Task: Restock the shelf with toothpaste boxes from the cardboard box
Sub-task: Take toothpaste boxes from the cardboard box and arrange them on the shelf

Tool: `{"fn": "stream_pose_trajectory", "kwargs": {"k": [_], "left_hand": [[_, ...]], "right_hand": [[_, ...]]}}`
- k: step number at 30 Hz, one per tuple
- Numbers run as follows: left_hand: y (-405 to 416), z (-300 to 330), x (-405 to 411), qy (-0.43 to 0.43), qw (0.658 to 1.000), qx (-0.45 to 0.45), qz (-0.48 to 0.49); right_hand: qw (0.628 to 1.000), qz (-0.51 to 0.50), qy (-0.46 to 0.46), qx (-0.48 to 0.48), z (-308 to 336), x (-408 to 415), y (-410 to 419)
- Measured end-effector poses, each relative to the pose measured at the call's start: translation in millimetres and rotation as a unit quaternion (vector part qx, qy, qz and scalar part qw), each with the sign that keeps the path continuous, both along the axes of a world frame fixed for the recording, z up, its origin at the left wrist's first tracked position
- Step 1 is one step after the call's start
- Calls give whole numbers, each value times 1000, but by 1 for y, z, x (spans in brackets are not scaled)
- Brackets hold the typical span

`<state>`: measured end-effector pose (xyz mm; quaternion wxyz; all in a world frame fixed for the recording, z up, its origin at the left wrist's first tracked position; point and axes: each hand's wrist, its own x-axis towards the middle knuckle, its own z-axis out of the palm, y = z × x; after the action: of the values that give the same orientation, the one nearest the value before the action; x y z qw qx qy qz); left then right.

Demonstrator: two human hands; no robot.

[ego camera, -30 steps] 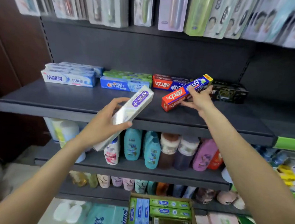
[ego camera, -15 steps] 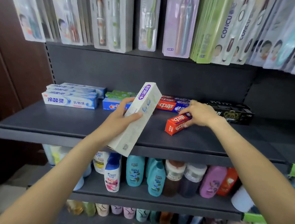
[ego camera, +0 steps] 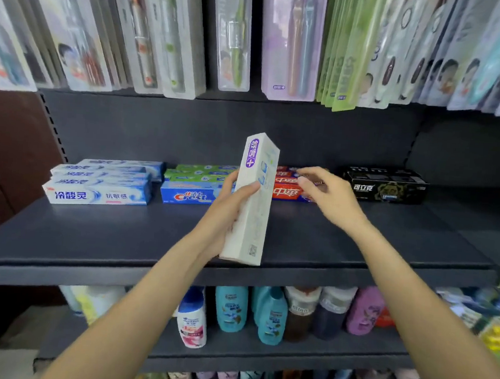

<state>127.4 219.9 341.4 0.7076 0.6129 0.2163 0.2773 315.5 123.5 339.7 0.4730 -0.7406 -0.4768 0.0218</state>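
Red box [ego camera: 287, 191] now squared into its row at the back of the shelf [ego camera: 119, 239]; right hand [ego camera: 329, 195] has let go, fingers loose over it. Left hand [ego camera: 229, 214] grips the white box [ego camera: 252, 201] (smooth rigid card, long rectangular), now near upright, next to place

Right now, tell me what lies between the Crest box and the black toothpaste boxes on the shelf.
In the head view, the red toothpaste boxes lie between the Crest box and the black toothpaste boxes, partly hidden by the white box and the right hand.
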Motion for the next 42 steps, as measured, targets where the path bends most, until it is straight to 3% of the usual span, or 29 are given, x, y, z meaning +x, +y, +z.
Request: {"fn": "stream_pose_trajectory", "kwargs": {"k": [2, 3, 6, 10, 14, 19, 21, 23, 25, 28, 30, 33, 36, 39, 42], "left_hand": [[-18, -3, 18, -14, 1000, -14, 6], [-29, -5, 28, -27, 999, -26, 11], [-73, -11, 62, -94, 992, -81, 40], [-138, -19, 109, -155, 978, -121, 62], [-202, -29, 139, -129, 989, -63, 42], [-231, -33, 167, -99, 991, 47, 77], [-234, -30, 184, -89, 991, 51, 83], [-235, -27, 202, -63, 995, 45, 61], [-236, -29, 220, -35, 997, 57, 30], [-242, -33, 249, -26, 992, 121, 14], [-248, -35, 266, -7, 983, 183, 4], [-253, -41, 290, 73, 955, 289, 5], [-257, -49, 302, 213, 869, 445, 35], [-248, -55, 301, 259, 784, 559, 78], [-226, -60, 296, 300, 741, 596, 80]], "right_hand": [[989, 102, 104, 28, 1, -23, -37], [984, 139, 109, 17, 1, -30, -53], [983, 175, 39, -49, -5, -28, -92], [984, 137, -55, -104, -5, 5, -144], [986, 58, -42, -152, -1, 62, -188], [973, 92, 140, -160, 17, 126, -252], [971, 92, 137, -171, 23, 144, -274], [977, 99, 77, -175, 25, 159, -292], [974, 68, -65, -204, 27, 173, -307], [920, -57, -319, -222, 32, 199, -324], [885, -97, -412, -193, 35, 222, -331], [886, -93, -403, -212, 26, 273, -330], [902, -61, -326, -278, 8, 312, -322], [831, -70, -419, -359, -11, 332, -309], [816, -67, -489, -300, -18, 332, -290]]}}
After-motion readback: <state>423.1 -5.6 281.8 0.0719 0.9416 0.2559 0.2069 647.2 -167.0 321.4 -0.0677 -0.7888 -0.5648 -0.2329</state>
